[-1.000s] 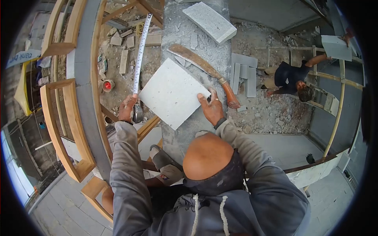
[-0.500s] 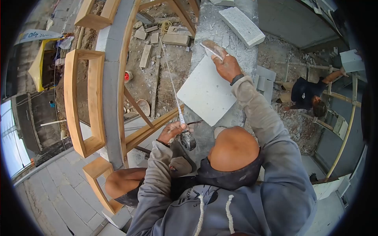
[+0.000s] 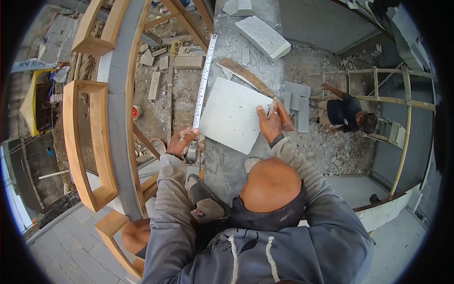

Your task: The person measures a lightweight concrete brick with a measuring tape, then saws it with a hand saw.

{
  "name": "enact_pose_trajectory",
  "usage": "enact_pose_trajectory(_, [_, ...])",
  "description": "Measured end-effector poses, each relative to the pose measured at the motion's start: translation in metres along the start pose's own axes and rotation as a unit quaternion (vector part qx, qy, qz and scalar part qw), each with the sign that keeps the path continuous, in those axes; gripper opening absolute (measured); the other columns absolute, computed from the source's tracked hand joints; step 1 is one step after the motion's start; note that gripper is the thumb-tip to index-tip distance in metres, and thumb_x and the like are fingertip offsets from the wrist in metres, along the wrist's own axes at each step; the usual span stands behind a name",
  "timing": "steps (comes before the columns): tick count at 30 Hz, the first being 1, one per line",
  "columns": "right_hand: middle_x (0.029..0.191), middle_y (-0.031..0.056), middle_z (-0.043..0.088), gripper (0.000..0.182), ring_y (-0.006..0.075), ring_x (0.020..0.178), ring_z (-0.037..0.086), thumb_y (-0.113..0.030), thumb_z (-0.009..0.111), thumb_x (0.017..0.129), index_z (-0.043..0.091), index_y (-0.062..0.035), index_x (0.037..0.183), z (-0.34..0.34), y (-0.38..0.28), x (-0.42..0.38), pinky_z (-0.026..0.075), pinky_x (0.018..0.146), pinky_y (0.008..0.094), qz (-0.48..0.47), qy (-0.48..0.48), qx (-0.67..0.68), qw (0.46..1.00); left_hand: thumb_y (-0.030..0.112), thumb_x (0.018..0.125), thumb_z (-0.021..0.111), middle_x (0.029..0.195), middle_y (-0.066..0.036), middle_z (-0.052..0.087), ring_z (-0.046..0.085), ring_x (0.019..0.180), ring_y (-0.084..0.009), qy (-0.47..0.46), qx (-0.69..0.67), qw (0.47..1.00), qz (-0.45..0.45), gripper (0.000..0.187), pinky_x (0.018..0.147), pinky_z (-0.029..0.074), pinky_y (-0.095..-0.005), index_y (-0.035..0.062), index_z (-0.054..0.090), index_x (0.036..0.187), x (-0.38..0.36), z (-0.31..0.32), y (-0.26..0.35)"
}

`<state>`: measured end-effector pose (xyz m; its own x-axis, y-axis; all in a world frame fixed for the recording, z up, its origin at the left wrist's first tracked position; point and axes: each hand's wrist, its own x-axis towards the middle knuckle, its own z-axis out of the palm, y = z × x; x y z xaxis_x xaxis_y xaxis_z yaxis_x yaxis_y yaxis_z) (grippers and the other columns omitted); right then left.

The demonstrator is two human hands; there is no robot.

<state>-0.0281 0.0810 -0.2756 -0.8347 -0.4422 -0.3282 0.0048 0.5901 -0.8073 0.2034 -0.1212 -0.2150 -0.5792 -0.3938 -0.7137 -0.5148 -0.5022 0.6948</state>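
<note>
A tape measure (image 3: 192, 152) is in my left hand (image 3: 183, 142), with the thumb pressing its white blade (image 3: 204, 80). The blade stretches away along the ledge's left edge, near the left corner of a pale flat block (image 3: 234, 116). My right hand (image 3: 270, 127) is closed at the block's right corner, its thumb on the top face. Just beyond that hand lies a machete (image 3: 250, 78), its wooden handle beside my fingers and its worn blade reaching past the block's far edge. The block rests on the dusty grey ledge (image 3: 220, 165) in front of my knee.
A thicker block (image 3: 263, 38) lies farther along the ledge among chips. Wooden frames (image 3: 71, 142) stand at left. Rubble and broken blocks (image 3: 189, 62) cover the ground below. At right a person in a dark shirt (image 3: 344, 111) is near bamboo scaffolding (image 3: 404, 142).
The tape blade has swung from a slant to lie along the ledge. My right hand has moved nearer, to the block's right corner; the block has turned slightly. The other person's raised arm has come down.
</note>
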Motion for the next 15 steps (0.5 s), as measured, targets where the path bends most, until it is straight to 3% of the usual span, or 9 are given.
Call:
enact_pose_trajectory(3, [0.134,0.0320,0.045,0.066,0.0407,0.129,0.040,-0.034,0.054,0.090,0.037,0.0087,0.137,0.004,-0.022,0.043,0.030,0.108,0.0380,-0.020,-0.047,-0.022,0.998,0.029,0.090,0.064,0.088,-0.008,0.065,0.064,0.070,-0.0171,-0.047,0.065,0.997,-0.002,0.032,0.063,0.051,-0.0300,-0.0003,0.064,0.102,-0.022,0.016,-0.025])
enact_pose_trajectory(5, [0.126,0.0273,0.054,0.052,0.0387,0.123,0.048,-0.028,0.053,0.089,0.048,0.0024,0.132,0.012,-0.043,0.083,0.036,0.104,0.0375,-0.060,-0.185,-0.071,0.978,0.029,0.091,0.062,0.089,-0.009,0.066,0.064,0.071,-0.0177,-0.104,0.064,0.992,-0.032,0.031,0.067,0.050,-0.0310,-0.0004,0.065,0.100,-0.039,0.039,-0.035])
enact_pose_trajectory(7, [0.120,0.0234,0.060,0.042,0.0354,0.118,0.054,-0.024,0.052,0.090,0.056,-0.0021,0.126,0.020,-0.064,0.110,0.041,0.098,0.0360,-0.149,-0.258,-0.076,0.952,0.029,0.091,0.061,0.089,-0.010,0.066,0.063,0.072,-0.0172,-0.084,0.017,0.995,-0.045,0.031,0.069,0.050,-0.0318,-0.0008,0.065,0.099,-0.052,0.065,-0.042])
enact_pose_trajectory(8, [0.122,0.0216,0.060,0.038,0.0327,0.113,0.058,-0.022,0.051,0.091,0.058,-0.0036,0.124,0.032,-0.061,0.120,0.044,0.094,0.0339,-0.079,-0.245,0.129,0.958,0.029,0.092,0.061,0.088,-0.010,0.067,0.063,0.072,-0.0167,-0.072,-0.028,0.996,-0.048,0.031,0.071,0.050,-0.0326,-0.0012,0.065,0.098,-0.055,0.071,-0.040])
enact_pose_trajectory(10, [0.116,0.0147,0.064,0.036,0.0184,0.100,0.060,-0.019,0.051,0.094,0.058,0.0004,0.123,0.025,-0.055,0.134,0.046,0.088,0.0279,-0.095,-0.137,0.152,0.974,0.029,0.092,0.061,0.088,-0.009,0.067,0.061,0.070,-0.0159,-0.048,-0.050,0.996,-0.059,0.031,0.070,0.049,-0.0324,-0.0015,0.065,0.098,-0.055,0.061,-0.038])
enact_pose_trajectory(11, [0.116,0.0147,0.064,0.036,0.0184,0.100,0.060,-0.019,0.051,0.094,0.058,0.0004,0.123,0.017,-0.056,0.133,0.046,0.088,0.0279,-0.099,-0.149,0.144,0.973,0.028,0.091,0.061,0.087,-0.009,0.067,0.061,0.068,-0.0157,-0.070,-0.015,0.997,-0.039,0.031,0.068,0.048,-0.0316,-0.0013,0.065,0.099,-0.052,0.047,-0.036])
enact_pose_trajectory(13, [0.115,0.0139,0.064,0.039,0.0176,0.100,0.061,-0.017,0.051,0.094,0.053,-0.0010,0.130,-0.005,-0.051,0.115,0.047,0.087,0.0265,-0.252,-0.052,0.003,0.966,0.028,0.091,0.062,0.087,-0.009,0.067,0.060,0.066,-0.0155,-0.093,0.017,0.995,-0.022,0.030,0.066,0.048,-0.0308,-0.0012,0.064,0.099,-0.050,0.023,-0.034])
enact_pose_trajectory(14, [0.115,0.0139,0.064,0.039,0.0176,0.100,0.061,-0.017,0.051,0.094,0.053,-0.0010,0.130,-0.014,-0.062,0.101,0.047,0.087,0.0265,-0.251,-0.054,0.000,0.967,0.028,0.090,0.063,0.085,-0.009,0.066,0.060,0.066,-0.0155,-0.072,0.026,0.996,-0.035,0.030,0.065,0.048,-0.0300,-0.0010,0.064,0.099,-0.049,0.015,-0.031])
enact_pose_trajectory(15, [0.115,0.0142,0.064,0.042,0.0191,0.100,0.061,-0.015,0.053,0.092,0.050,-0.0017,0.132,-0.022,-0.077,0.083,0.048,0.086,0.0278,-0.176,-0.104,0.090,0.975,0.028,0.089,0.065,0.083,-0.009,0.066,0.061,0.065,-0.0156,-0.053,0.037,0.997,-0.049,0.030,0.064,0.048,-0.0291,-0.0007,0.064,0.099,-0.049,0.008,-0.030])
